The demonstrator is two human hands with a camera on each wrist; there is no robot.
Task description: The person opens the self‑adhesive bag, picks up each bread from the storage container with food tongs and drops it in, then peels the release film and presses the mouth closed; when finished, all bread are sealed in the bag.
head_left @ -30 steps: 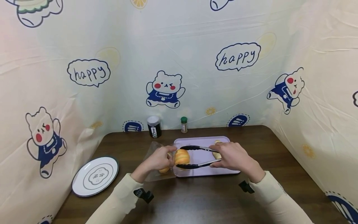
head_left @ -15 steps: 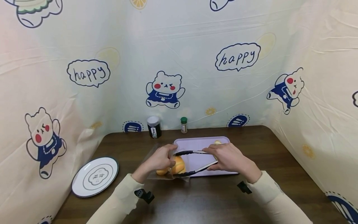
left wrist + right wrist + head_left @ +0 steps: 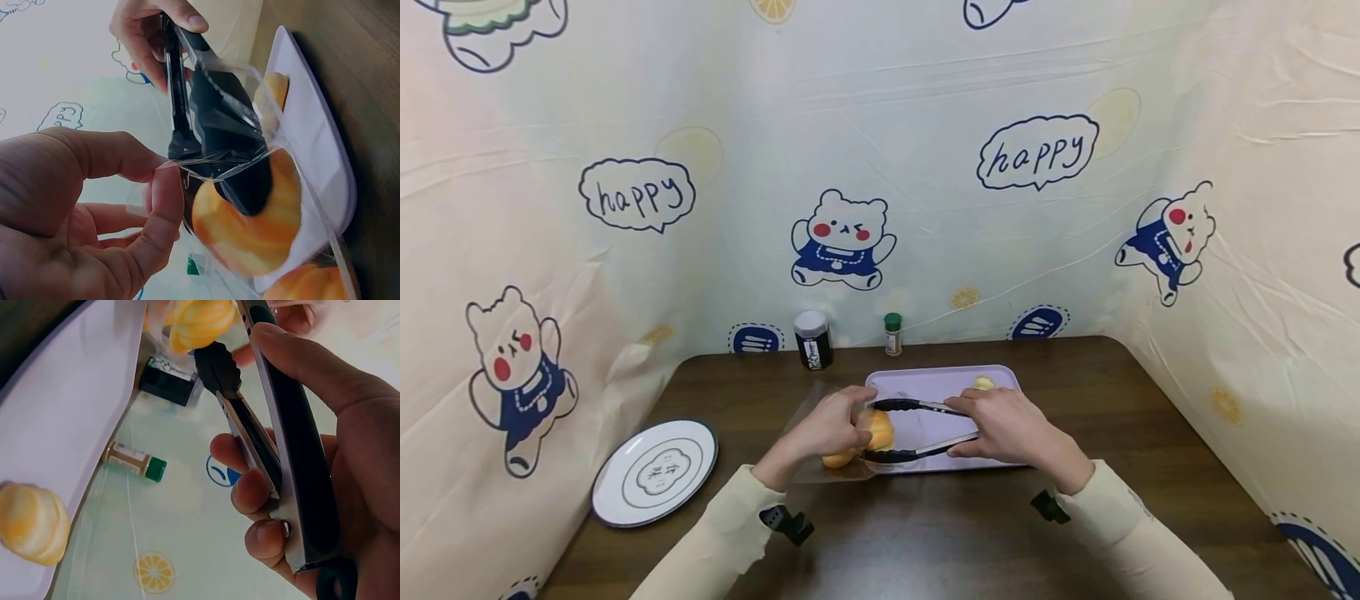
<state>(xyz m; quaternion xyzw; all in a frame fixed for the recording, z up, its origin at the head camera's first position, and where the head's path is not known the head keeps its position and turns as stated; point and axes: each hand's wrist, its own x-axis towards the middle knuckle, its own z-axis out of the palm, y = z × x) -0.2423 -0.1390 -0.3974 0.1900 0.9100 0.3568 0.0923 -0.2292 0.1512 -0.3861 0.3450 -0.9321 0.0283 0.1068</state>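
1. Tongs [image 3: 898,456] and bread roll [image 3: 250,244] had moved leftward within a second, seemingly into the clear bag [image 3: 811,472];
2. left hand [image 3: 831,427] pinched the bag's rim; right hand's [image 3: 1015,427] fingers curled round the tongs;
3. bagging seemed in hand; the next move apparently called for releasing the roll.

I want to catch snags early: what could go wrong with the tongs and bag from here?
The tongs sit at the mouth of the clear plastic bag, so their tips might snag its film.
The left hand pinches the bag's edge, which could slip free.
The bread roll between the tips might bump the lower roll.
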